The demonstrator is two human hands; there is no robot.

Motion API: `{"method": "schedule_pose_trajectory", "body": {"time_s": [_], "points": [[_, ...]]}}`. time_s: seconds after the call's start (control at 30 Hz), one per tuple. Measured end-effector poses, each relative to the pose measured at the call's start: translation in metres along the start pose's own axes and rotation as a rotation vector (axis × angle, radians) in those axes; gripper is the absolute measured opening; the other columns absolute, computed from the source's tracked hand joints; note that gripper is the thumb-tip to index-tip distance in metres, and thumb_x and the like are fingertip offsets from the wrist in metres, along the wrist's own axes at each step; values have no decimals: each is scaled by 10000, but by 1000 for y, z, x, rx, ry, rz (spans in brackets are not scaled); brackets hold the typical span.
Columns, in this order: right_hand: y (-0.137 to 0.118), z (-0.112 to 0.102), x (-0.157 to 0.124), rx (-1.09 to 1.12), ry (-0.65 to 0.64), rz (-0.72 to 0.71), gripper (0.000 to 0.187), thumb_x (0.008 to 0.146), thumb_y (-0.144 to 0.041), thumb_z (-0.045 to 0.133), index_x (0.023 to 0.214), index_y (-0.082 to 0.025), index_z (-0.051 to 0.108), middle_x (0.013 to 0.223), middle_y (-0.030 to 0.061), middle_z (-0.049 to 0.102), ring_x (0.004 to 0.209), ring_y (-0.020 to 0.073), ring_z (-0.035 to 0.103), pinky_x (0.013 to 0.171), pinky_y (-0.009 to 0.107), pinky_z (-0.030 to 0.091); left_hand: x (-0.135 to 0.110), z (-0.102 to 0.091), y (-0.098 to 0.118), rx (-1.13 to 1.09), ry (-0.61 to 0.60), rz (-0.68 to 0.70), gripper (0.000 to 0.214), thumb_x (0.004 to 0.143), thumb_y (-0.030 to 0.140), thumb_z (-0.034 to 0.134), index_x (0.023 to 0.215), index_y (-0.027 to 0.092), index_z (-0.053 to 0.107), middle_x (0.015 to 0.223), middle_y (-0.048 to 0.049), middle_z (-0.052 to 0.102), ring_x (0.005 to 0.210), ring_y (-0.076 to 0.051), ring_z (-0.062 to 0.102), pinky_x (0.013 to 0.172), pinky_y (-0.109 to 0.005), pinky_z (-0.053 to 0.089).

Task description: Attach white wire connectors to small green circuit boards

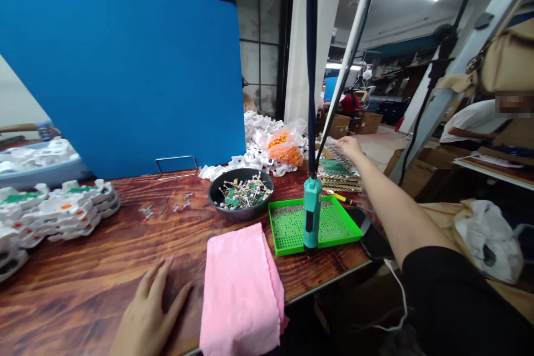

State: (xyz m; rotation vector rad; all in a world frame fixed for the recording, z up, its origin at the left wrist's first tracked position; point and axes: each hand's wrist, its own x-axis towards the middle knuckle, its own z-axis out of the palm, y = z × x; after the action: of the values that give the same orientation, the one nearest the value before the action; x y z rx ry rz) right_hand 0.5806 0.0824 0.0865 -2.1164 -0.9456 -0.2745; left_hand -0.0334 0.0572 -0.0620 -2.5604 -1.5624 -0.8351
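Observation:
My left hand (150,306) lies on the wooden table with its fingers spread, holding nothing, left of a folded pink cloth (237,289). My right arm stretches far forward. At its end my right hand (350,148) is over the back of a stack of cardboard layers (340,182) with green circuit boards (334,167) on top. Its fingers look drawn together; what they hold, if anything, is too small to make out. A teal electric screwdriver (312,211) hangs upright over a green perforated tray (287,236), which has small metal screws along its back.
A dark bowl (242,214) holds wired circuit boards. White plastic housings (67,217) are stacked at left; more lie behind, beneath bagged orange parts (286,153). A blue panel (125,67) stands at the back. A dark phone-like object (371,236) lies beside the tray. A person sits at far right.

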Motion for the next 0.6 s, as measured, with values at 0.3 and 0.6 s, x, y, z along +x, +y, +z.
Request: {"method": "schedule_pose_trajectory", "body": {"time_s": [0.3,0.6], "points": [[-6,40,-28,-42,-181,-82,162,688,-298,603,762,-170,669,758,44,671,705,170,582,646,253,411,0,-3,3,34,6,-16,640,798,561,371,1285,145,356,1282,-162,445,1082,-294,549,921,-410,457],[-3,45,-27,-37,-101,-34,206,752,-298,522,855,-177,652,877,73,678,794,199,592,691,270,416,1,-6,5,29,-3,-20,628,792,558,379,1277,159,366,1277,-153,460,1081,-295,552,920,-409,460]]}}
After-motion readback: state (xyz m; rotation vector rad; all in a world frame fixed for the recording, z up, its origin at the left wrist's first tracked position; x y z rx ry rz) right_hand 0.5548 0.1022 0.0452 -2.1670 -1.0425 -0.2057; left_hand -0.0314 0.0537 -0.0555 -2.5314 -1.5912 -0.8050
